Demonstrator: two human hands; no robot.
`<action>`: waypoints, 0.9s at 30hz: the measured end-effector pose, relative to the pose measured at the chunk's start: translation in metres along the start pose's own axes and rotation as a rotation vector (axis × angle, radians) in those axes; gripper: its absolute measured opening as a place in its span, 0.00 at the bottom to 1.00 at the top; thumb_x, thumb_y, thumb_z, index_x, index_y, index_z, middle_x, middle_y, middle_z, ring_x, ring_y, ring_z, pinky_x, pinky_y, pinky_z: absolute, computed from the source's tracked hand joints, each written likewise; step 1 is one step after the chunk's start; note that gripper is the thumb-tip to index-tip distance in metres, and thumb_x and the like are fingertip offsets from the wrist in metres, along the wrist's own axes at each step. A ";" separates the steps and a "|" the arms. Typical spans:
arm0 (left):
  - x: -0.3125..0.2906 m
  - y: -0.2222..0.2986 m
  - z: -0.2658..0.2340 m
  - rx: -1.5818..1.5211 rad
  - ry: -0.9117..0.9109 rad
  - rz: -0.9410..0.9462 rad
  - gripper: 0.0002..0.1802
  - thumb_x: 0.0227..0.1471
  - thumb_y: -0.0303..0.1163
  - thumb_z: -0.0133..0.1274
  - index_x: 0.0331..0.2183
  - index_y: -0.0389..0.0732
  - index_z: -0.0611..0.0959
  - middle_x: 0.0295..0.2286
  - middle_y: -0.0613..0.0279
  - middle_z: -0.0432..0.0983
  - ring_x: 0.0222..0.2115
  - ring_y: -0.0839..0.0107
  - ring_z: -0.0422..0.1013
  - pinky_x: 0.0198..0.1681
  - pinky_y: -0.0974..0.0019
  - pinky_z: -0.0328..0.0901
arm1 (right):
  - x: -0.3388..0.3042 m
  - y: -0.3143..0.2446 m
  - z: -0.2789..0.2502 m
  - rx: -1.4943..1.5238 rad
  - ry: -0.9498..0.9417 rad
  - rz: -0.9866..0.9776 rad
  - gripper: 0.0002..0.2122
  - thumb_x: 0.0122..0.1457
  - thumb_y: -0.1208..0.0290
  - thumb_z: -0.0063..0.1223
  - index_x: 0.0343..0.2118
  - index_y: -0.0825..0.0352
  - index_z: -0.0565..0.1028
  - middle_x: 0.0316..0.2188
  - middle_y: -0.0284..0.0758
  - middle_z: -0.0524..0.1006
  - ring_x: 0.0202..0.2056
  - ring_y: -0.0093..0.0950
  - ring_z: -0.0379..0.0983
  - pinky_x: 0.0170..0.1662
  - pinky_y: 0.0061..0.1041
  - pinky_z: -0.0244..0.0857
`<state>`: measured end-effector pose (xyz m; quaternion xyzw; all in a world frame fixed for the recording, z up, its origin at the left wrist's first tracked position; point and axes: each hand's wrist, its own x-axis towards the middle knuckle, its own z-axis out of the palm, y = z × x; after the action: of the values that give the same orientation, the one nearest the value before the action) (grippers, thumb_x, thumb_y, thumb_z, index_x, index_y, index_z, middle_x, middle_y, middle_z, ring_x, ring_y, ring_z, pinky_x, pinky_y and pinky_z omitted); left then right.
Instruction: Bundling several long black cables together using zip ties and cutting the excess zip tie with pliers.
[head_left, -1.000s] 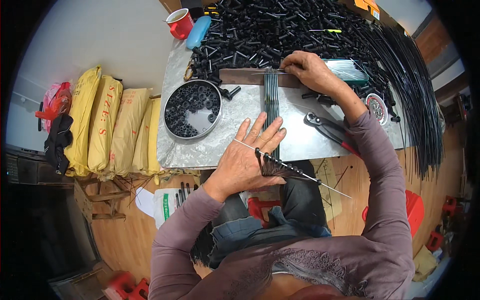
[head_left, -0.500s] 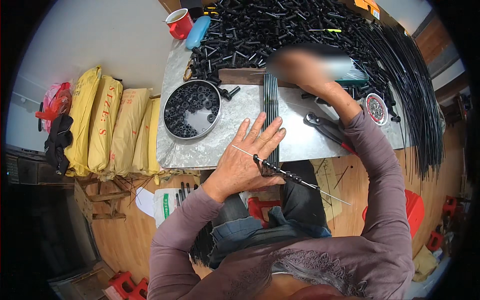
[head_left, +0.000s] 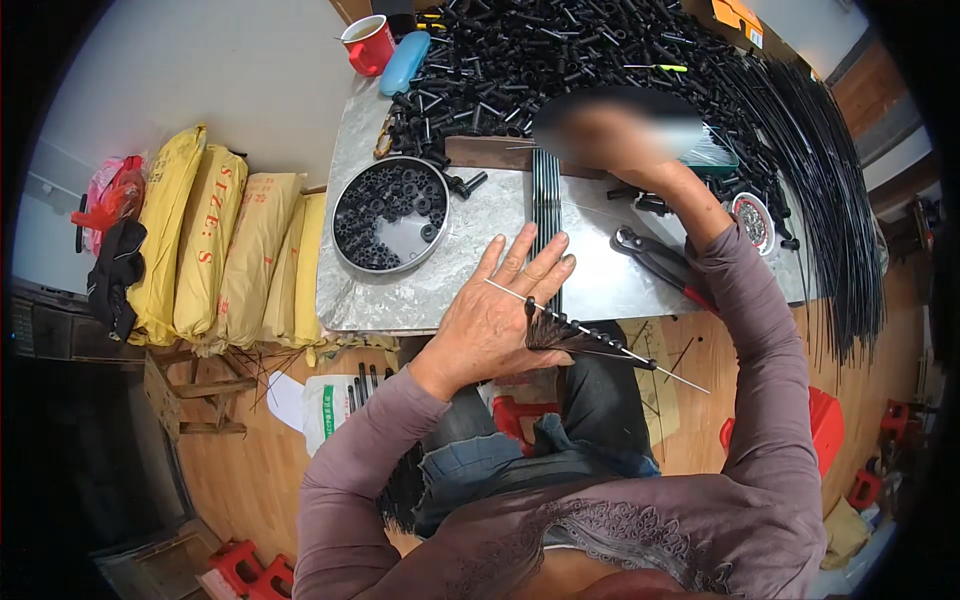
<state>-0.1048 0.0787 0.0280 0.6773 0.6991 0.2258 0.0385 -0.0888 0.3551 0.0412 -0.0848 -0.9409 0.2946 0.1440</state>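
Observation:
My left hand (head_left: 490, 318) lies with fingers stretched out and apart over a row of slim dark rods (head_left: 546, 195) at the table's front edge. Across the back of that hand slants a thin metal wire (head_left: 685, 382) threaded with small black pieces (head_left: 598, 333). Beneath the wire, dark strands fan out beside my thumb. Farther off, at the far end of the rods, my right hand (head_left: 625, 150) reaches over the table. A blur covers its fingers, so anything in them is hidden. Near it is a green tray of thin pale wires (head_left: 712, 150).
A round tin (head_left: 340, 250) of small black rings stands left of the rods. Pincers (head_left: 650, 262) lie below my right forearm, near a small bowl (head_left: 752, 222). Black tubular parts (head_left: 540, 60) heap at the back. A red mug (head_left: 368, 48) and blue case (head_left: 404, 64) stand far left.
The wire with the black pieces has slid slightly right and away from me across my left hand, and the strands under it fan wider. Both hands stay in nearly the same places.

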 end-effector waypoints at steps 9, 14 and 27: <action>0.000 0.002 -0.002 0.027 -0.030 -0.024 0.53 0.35 0.62 0.61 0.57 0.40 0.65 0.61 0.57 0.50 0.62 0.51 0.45 0.63 0.47 0.45 | 0.010 -0.007 -0.001 -0.169 -0.017 -0.099 0.07 0.52 0.80 0.51 0.34 0.69 0.77 0.33 0.38 0.78 0.35 0.35 0.75 0.39 0.31 0.68; 0.000 0.002 -0.002 0.033 -0.034 -0.023 0.53 0.35 0.62 0.61 0.57 0.40 0.65 0.61 0.56 0.50 0.62 0.50 0.45 0.62 0.46 0.45 | 0.013 -0.011 0.001 -0.055 -0.036 -0.019 0.08 0.54 0.80 0.50 0.38 0.69 0.74 0.33 0.39 0.78 0.34 0.31 0.76 0.39 0.28 0.68; -0.001 0.003 -0.003 -0.010 -0.003 -0.017 0.52 0.32 0.54 0.64 0.56 0.40 0.65 0.60 0.54 0.53 0.61 0.47 0.47 0.62 0.45 0.45 | 0.005 -0.009 -0.004 -0.277 0.025 -0.054 0.07 0.52 0.76 0.50 0.34 0.67 0.75 0.30 0.41 0.78 0.35 0.40 0.75 0.38 0.35 0.68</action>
<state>-0.1034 0.0769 0.0317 0.6715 0.7035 0.2282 0.0448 -0.0926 0.3506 0.0507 -0.0820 -0.9727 0.1569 0.1503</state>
